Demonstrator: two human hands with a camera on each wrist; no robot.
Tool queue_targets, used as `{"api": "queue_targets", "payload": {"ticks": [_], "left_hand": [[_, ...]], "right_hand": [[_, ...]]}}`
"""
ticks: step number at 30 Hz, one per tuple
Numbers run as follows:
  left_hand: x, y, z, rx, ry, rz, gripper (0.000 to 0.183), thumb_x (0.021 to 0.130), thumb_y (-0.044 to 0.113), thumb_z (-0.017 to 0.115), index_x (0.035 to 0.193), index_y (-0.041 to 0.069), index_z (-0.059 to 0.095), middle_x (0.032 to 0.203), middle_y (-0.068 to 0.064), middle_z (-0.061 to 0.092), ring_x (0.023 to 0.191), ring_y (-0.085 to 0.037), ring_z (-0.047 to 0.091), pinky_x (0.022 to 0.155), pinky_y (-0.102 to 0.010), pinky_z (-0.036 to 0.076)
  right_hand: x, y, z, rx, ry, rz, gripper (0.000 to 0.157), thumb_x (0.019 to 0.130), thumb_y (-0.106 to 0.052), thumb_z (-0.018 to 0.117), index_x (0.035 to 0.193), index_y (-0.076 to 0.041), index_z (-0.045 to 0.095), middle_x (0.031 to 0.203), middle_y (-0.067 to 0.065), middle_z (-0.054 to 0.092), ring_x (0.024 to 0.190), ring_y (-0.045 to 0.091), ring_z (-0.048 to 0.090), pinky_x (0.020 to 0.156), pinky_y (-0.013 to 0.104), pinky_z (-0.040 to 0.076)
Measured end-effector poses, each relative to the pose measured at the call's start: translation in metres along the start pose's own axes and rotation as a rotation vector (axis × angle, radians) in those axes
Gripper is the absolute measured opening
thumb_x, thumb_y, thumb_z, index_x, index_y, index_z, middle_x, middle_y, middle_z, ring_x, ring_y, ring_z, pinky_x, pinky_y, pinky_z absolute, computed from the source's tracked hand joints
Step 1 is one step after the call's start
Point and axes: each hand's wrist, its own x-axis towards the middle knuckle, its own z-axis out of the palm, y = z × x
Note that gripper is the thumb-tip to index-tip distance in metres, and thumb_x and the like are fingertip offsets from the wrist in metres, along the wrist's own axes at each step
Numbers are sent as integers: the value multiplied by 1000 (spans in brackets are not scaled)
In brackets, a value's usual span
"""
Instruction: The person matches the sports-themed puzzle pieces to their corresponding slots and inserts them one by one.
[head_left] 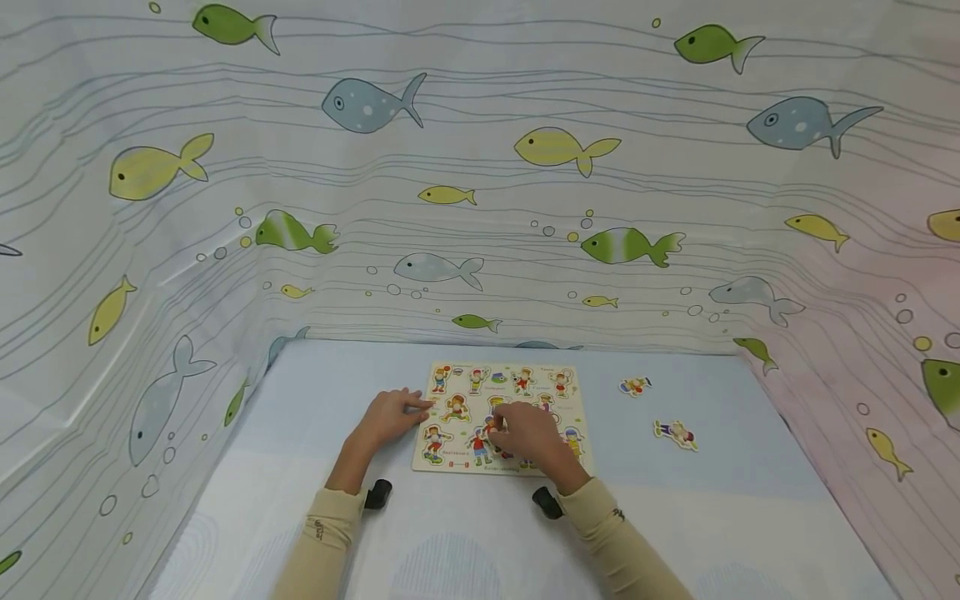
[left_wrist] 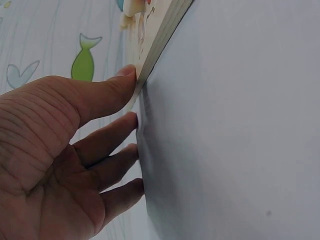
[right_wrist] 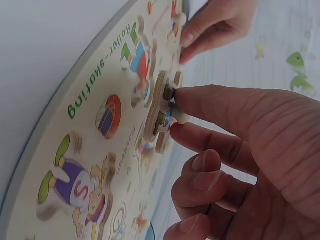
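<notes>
A pale wooden puzzle board (head_left: pixel 418 458) printed with sports figures lies flat on the table. My left hand (head_left: pixel 393 417) is at its left edge; in the left wrist view the thumb (left_wrist: pixel 112 90) touches the board's side and the other fingertips reach the table surface. Over the middle of the board is my right hand (head_left: pixel 528 429). Between its thumb and index finger it pinches a figure-shaped wooden puzzle piece (right_wrist: pixel 160 120) with green shoes, standing proud of the board. My fingers hide the rest of that piece.
Two loose figure pieces, one farther back (head_left: pixel 636 386) and one nearer (head_left: pixel 677 434), lie right of the board. A black wrist device (head_left: pixel 378 495) sits under each forearm. Fish-patterned sheeting (head_left: pixel 525 275) rises behind and at both sides of the table.
</notes>
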Motion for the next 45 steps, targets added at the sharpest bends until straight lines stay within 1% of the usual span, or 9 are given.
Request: {"api": "queue_targets", "payload": {"ticks": [4,7,11,14,21,27,34,41,45], "left_hand": [[0,0,0,-8,4,7,24,89,22,74,112,13,76,130,-15,62,132,-42,46,111,-58,30],[1,0,0,-20,5,-3,25,90,23,73,112,13,76,130,-14,62,133,-41,45,112,-57,28],[1,0,0,-16,2,-1,25,90,24,72,113,14,76,131,-14,61,133,-42,44,112,-57,28],[1,1,0,-13,-3,0,25,90,23,72,113,14,76,132,-15,61,133,-42,44,112,-57,28],[1,1,-2,-5,1,9,25,91,23,72,113,13,76,132,-15,61,133,-41,44,112,-58,29],[1,1,-2,-11,-5,1,25,91,24,72,114,14,75,132,-15,60,134,-41,43,112,-57,28],[2,0,-2,-10,-6,-7,25,91,25,72,113,14,75,133,-15,60,134,-41,43,113,-57,27],[1,0,-1,-9,-13,-8,26,91,24,72,114,13,75,133,-15,60,134,-41,43,112,-58,28],[0,0,-1,-7,-9,-11,26,90,24,73,114,13,75,133,-15,60,134,-41,43,113,-58,27]], "right_hand": [[2,-5,3,-9,-9,7,16,87,-24,72,76,-20,60,63,-9,53,51,9,43,43,25,30],[3,-8,6,-32,-9,4,16,86,-26,72,78,-21,61,67,-8,53,54,9,42,46,26,31],[3,-10,10,-58,4,-10,18,86,-28,73,77,-21,59,68,-9,53,55,9,42,47,27,33],[2,-11,12,-56,11,-2,20,87,-28,73,76,-21,58,68,-9,52,55,9,43,47,26,33],[2,-15,17,-18,16,-2,23,87,-25,73,73,-19,55,66,-6,50,55,10,42,47,26,32],[1,-17,22,-42,30,-3,23,86,-24,73,73,-18,54,66,-6,48,55,9,42,47,25,32],[0,-21,25,-54,22,10,25,86,-24,73,72,-18,53,63,-5,46,55,10,42,46,25,31],[0,-21,28,-46,17,24,25,87,-24,73,72,-17,53,62,-5,46,54,10,41,46,26,29],[0,-19,29,-42,20,14,26,87,-24,73,72,-17,53,63,-5,45,54,10,41,46,25,29]]}}
